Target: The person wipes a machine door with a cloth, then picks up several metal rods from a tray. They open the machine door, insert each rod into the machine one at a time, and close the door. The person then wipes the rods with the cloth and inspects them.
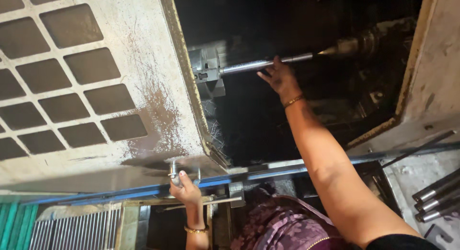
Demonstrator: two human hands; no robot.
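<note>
- A pale, stained sliding door (143, 63) with a grid of dark square windows is filling the left side of the view.
- The left hand (184, 187) is gripping a small metal handle (173, 176) at the door's lower edge, fingers curled tight around it and a gold bangle (196, 229) sitting on the wrist.
- A blue rail (268, 172) is running along beneath the door, rising slightly toward the right.
- Inside the dark machine opening, a grey metal chuck (206, 70) is clamping the left end of a shiny steel rod (263, 64).
- The rod is lying nearly level, its long axis running left to right and tilting slightly upward toward the right, where its far end is meeting a brassy spindle (354, 44).
- The right hand (278, 77) is reaching in from below and touching the rod near its middle, fingers curved up against it; whether they are closing fully around it cannot be told.
- Several dark steel bars (436, 197) are lying side by side at the far right edge.
</note>
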